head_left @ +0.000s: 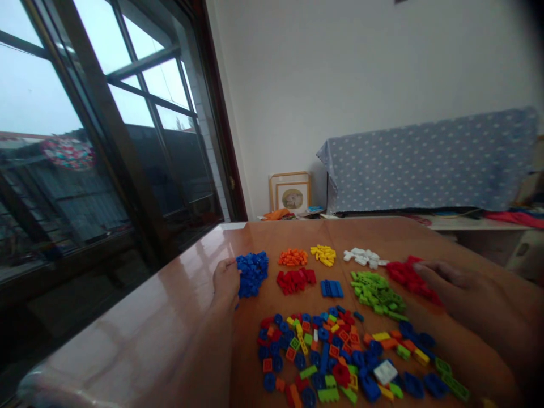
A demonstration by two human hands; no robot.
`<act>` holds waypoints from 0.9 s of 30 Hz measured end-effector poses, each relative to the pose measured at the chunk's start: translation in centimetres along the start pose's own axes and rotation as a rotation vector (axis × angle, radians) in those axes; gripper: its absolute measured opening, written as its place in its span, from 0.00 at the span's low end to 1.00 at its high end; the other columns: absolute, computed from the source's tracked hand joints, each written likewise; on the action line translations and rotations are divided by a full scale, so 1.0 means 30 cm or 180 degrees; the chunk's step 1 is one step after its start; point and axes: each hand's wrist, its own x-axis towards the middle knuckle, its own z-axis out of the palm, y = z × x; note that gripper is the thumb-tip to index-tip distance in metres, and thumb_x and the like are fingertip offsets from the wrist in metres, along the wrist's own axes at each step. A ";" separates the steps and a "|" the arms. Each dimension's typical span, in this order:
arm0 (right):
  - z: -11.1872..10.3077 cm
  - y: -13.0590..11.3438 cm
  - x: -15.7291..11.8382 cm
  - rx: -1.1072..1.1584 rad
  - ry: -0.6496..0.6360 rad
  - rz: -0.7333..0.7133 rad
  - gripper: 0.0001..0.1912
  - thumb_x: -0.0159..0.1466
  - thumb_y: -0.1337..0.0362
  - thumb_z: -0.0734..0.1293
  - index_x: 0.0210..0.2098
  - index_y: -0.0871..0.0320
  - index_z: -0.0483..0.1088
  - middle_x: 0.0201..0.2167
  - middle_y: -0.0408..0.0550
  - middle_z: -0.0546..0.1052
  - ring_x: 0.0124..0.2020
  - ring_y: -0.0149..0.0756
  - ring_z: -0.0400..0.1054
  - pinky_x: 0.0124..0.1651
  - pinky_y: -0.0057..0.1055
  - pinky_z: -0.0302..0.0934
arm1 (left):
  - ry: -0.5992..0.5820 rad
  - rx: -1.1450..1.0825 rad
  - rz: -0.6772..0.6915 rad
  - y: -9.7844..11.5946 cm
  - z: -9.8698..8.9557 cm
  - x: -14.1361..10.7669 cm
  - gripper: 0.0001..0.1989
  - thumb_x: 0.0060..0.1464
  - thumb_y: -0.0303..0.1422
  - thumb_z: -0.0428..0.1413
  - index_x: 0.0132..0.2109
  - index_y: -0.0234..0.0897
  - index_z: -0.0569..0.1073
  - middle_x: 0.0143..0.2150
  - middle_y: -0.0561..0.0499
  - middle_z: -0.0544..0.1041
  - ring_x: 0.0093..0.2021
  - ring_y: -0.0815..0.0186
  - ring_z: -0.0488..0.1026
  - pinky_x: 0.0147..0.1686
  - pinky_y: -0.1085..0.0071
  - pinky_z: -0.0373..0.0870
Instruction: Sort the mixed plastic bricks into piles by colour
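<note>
My left hand [226, 280] rests on the table against the left edge of a heap of blue toy bricks [252, 273]. Its fingers touch the heap's side, partly hidden, and seem to grip nothing. On the far right my right hand [453, 286] lies beside a heap of red bricks [410, 276], thumb side stretched along it; the other fingers are mostly hidden. Just left of that heap are lime-green bricks [376, 292] and white pieces [364, 258]. Between my hands sit small piles of orange bricks [293, 257], yellow bricks [323, 255], red pieces [296, 280] and blue strips [331, 288].
Mixed loose bricks [325, 351] in many colours spread over the near part of the brown table [170, 317]. A window [140, 113] stands to the left. At the back are a framed picture [292, 195] and a dotted blue cloth [425, 164] over something.
</note>
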 end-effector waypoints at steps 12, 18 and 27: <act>0.011 0.032 -0.011 0.0109 -0.0746 0.0336 0.12 0.62 0.59 0.60 0.25 0.57 0.66 0.23 0.42 0.70 0.26 0.32 0.63 0.26 0.26 0.50 | -0.0177 0.0426 0.0619 0.000 0.045 -0.018 0.23 0.48 0.40 0.58 0.50 0.35 0.74 0.38 0.48 0.79 0.34 0.64 0.75 0.33 0.71 0.72; 0.026 0.040 -0.044 -0.0146 -0.1502 0.0521 0.05 0.57 0.64 0.64 0.26 0.58 0.67 0.22 0.41 0.70 0.24 0.30 0.62 0.24 0.25 0.47 | -0.0687 0.0515 0.0999 0.055 0.062 -0.092 0.22 0.52 0.44 0.57 0.50 0.36 0.74 0.41 0.48 0.79 0.37 0.63 0.76 0.37 0.69 0.73; 0.039 -0.037 -0.070 -0.0485 -0.2084 0.0606 0.19 0.56 0.46 0.70 0.27 0.58 0.70 0.23 0.42 0.71 0.25 0.30 0.62 0.24 0.26 0.47 | -0.1223 0.0696 0.1325 0.088 0.094 -0.182 0.21 0.54 0.47 0.55 0.46 0.35 0.74 0.41 0.46 0.79 0.38 0.61 0.76 0.41 0.66 0.71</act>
